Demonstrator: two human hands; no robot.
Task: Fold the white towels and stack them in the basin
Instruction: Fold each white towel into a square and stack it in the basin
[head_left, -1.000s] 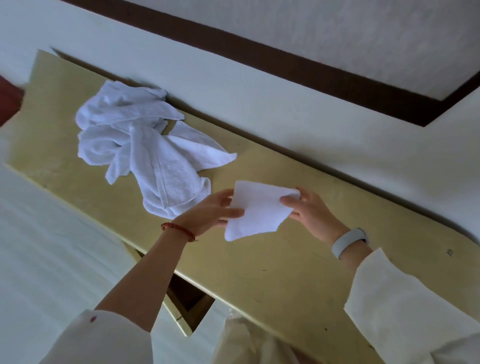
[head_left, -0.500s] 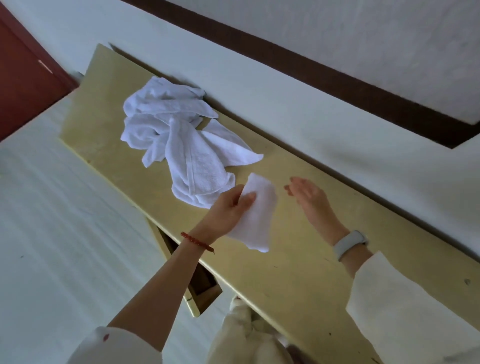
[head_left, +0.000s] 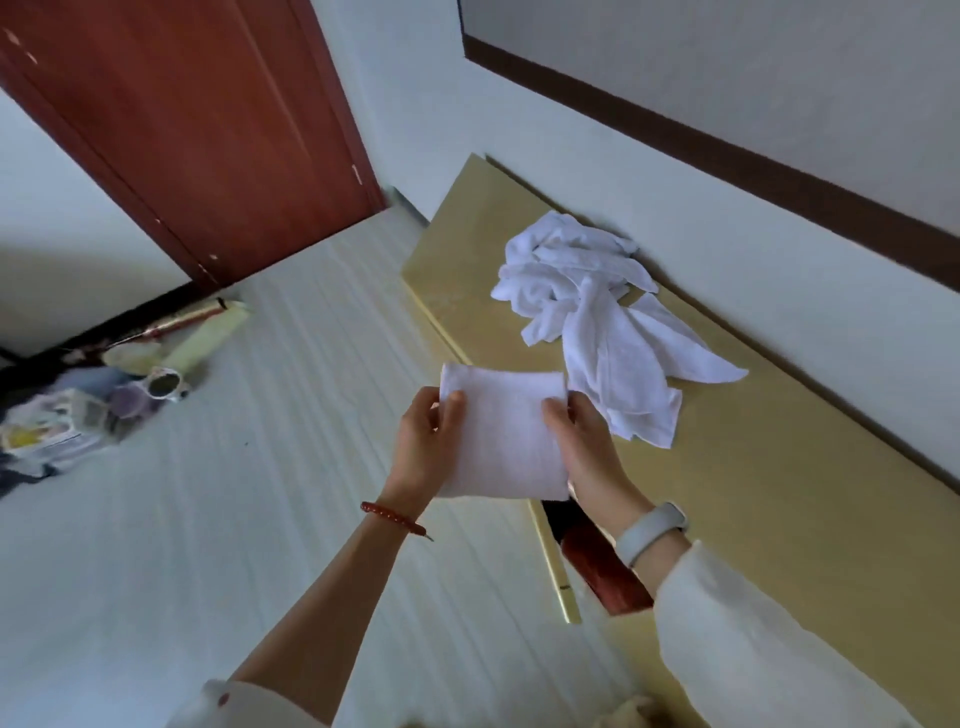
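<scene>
Both grips closed on folded towel (head_left: 506, 434), left hand (head_left: 423, 449), right hand (head_left: 587, 449), opposite edges.

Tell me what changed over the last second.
The right hand let go of the small folded white towel, then gripped it again; both hands carried it off the yellow wooden tabletop. The left hand held on throughout. The crumpled white towel pile stayed put.

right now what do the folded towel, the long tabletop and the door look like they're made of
Small folded white towel, held by both hands: soft cotton-like terry, judging by its fuzzy matte nap. Long pale yellow tabletop: probably painted or laminated board; smooth, with a faint sheen and no visible grain. Reddish-brown door: apparently wood or wood veneer, semi-gloss, chipped light near its edge.
</scene>
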